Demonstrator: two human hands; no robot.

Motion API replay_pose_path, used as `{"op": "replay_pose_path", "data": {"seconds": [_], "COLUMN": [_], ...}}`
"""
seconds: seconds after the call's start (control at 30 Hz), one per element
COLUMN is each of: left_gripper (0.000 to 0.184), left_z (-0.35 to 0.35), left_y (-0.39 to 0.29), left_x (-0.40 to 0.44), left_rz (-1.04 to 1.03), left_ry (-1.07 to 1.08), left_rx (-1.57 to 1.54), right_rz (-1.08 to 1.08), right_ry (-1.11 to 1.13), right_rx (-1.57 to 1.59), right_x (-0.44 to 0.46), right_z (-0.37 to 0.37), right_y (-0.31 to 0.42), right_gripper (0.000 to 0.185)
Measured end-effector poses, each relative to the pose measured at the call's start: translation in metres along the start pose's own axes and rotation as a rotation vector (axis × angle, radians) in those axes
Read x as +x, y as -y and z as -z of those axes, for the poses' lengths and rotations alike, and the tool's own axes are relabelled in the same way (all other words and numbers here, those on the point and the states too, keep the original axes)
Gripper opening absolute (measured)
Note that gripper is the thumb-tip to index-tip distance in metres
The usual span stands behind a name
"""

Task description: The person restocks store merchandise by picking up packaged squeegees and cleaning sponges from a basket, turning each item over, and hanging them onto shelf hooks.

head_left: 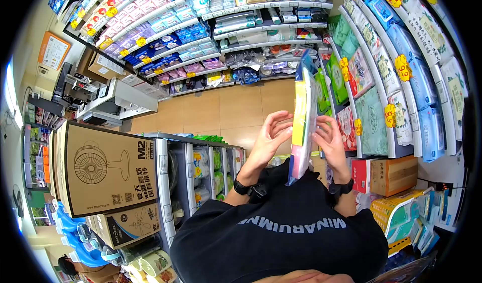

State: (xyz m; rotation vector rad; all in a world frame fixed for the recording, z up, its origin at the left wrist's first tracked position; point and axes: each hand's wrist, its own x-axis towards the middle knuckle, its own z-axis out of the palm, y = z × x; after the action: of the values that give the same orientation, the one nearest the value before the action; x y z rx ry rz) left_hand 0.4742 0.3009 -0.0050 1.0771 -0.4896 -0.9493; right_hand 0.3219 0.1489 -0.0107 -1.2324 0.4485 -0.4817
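Observation:
A flat plastic-wrapped package with yellow, pink and blue parts stands edge-on in front of my chest. My left hand is on its left side, with fingers curved and thumb near the package edge. On the other side my right hand touches the package with thumb and fingers. The package is held upright between both hands. Both wrists carry dark bands.
Packed shelves curve across the far side, beyond a tiled floor. More shelves with wrapped goods stand at right. A fan box tops the near-left shelf. Cartons sit at lower right. A person is at the bottom left.

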Motion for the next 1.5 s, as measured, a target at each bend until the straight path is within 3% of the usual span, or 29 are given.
{"op": "replay_pose_path", "data": {"seconds": [0.03,0.13,0.23,0.5,0.57,0.8,1.3,1.5], "left_gripper": [0.055,0.08,0.078,0.087,0.079,0.061,0.051,0.05], "left_z": [-0.001,0.004,-0.005,0.001,0.002,0.012,0.005,-0.006], "left_y": [0.003,0.019,0.011,0.012,0.012,0.005,0.002,-0.007], "left_x": [0.0,0.003,0.001,0.008,0.01,0.011,0.05,0.085], "left_rz": [-0.003,0.123,0.224,0.15,0.032,-0.019,-0.025,-0.026], "left_ry": [0.001,0.061,0.061,0.032,-0.048,-0.112,-0.038,-0.12], "left_rx": [0.0,-0.051,-0.073,0.003,-0.054,-0.002,0.065,0.02], "right_rz": [-0.033,-0.013,-0.007,0.038,0.008,0.057,0.026,-0.108], "right_ry": [0.026,0.083,0.107,0.07,0.005,-0.09,-0.186,-0.071], "right_rx": [0.004,-0.032,-0.067,-0.103,-0.106,-0.068,0.005,-0.014], "right_x": [0.0,0.0,-0.004,-0.005,-0.005,-0.001,0.003,0.011], "right_z": [0.0,0.001,-0.002,0.002,0.001,0.001,0.02,0.041], "right_y": [-0.003,-0.009,-0.009,0.006,0.009,-0.002,0.001,0.001], "right_gripper": [0.049,0.049,0.049,0.034,0.033,0.044,0.049,0.057]}}
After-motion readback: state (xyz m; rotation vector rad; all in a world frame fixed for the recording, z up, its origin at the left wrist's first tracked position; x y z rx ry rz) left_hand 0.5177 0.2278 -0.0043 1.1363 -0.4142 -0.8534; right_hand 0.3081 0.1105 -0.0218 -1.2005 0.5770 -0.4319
